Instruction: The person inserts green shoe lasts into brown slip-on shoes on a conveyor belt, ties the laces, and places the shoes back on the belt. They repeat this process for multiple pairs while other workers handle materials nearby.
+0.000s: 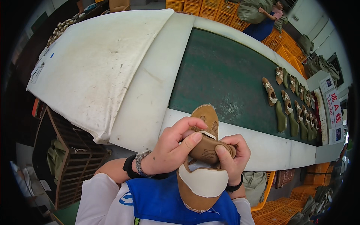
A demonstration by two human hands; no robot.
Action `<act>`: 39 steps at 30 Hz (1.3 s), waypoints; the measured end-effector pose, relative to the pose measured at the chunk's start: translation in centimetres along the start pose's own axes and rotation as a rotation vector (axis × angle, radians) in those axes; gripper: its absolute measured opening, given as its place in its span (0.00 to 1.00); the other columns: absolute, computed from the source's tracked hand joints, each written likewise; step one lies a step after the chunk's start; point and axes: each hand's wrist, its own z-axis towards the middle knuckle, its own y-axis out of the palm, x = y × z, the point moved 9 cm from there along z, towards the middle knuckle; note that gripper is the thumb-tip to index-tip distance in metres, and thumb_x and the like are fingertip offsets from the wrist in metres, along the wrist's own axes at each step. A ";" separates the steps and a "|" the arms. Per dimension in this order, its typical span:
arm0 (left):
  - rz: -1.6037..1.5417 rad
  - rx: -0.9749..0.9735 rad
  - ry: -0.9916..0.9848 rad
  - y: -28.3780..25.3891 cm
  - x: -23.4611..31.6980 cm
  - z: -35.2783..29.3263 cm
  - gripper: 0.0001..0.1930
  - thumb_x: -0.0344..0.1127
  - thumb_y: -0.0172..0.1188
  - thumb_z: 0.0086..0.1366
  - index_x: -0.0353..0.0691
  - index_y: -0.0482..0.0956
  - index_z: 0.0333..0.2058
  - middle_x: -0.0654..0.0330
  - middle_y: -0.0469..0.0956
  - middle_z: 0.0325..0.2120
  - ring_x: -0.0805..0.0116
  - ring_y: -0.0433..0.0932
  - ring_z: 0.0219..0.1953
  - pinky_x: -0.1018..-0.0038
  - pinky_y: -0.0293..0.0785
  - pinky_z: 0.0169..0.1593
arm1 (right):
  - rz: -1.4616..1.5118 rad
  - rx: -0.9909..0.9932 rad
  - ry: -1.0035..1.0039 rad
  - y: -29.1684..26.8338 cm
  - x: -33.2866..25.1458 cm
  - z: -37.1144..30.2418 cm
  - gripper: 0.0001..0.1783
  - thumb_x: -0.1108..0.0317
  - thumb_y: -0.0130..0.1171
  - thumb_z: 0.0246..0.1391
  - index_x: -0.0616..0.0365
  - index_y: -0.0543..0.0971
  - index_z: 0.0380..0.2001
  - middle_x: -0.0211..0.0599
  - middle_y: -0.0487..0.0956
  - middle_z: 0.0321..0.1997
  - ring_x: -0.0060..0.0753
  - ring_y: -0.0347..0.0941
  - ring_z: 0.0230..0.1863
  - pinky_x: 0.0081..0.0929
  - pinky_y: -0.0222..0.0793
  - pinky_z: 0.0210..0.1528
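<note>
Both of my hands hold a tan shoe upper [204, 148] close to my chest, its toe pointing away from me and its white-lined heel [200, 182] toward me. My left hand [170, 148] wraps its fingers over the opening, thumb pressed on the white collar edge. My right hand [232, 153] grips the right side, thumb on top. The upper hangs above the near white edge of a green conveyor belt [225, 71]. Several more tan uppers and green foot forms [288, 105] lie in rows on the belt's far right.
A worn white padded table [97, 63] lies left of the belt. A slatted wooden rack [71, 157] stands lower left. Orange plastic crates [213, 9] stack at the back and lower right. Another person [266, 18] carries a grey sack at the top right.
</note>
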 end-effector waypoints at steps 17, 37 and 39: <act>0.554 -0.163 0.305 -0.4 2.4 1.7 0.08 0.32 0.56 0.62 0.37 0.74 0.39 0.58 0.74 0.25 0.63 0.73 0.26 0.72 0.70 0.31 | -0.213 -0.172 -0.272 1.3 -0.5 2.6 0.13 0.75 0.64 0.44 0.64 0.76 0.36 0.41 0.78 0.31 0.33 0.75 0.30 0.24 0.71 0.33; -0.096 -0.016 -0.377 -2.0 -5.6 1.8 0.10 0.36 0.55 0.65 0.35 0.78 0.30 0.72 0.72 0.22 0.86 0.65 0.26 0.83 0.63 0.28 | -0.263 -0.327 -0.074 2.0 2.4 -1.6 0.15 0.68 0.63 0.45 0.60 0.74 0.38 0.35 0.76 0.25 0.30 0.74 0.23 0.22 0.68 0.27; 0.004 -0.077 -0.378 -1.7 -4.6 1.3 0.11 0.37 0.54 0.66 0.34 0.78 0.30 0.72 0.71 0.21 0.86 0.65 0.25 0.83 0.63 0.28 | -0.287 -0.357 -0.091 1.9 2.0 -2.1 0.24 0.69 0.60 0.48 0.66 0.69 0.48 0.38 0.77 0.23 0.26 0.73 0.23 0.19 0.67 0.28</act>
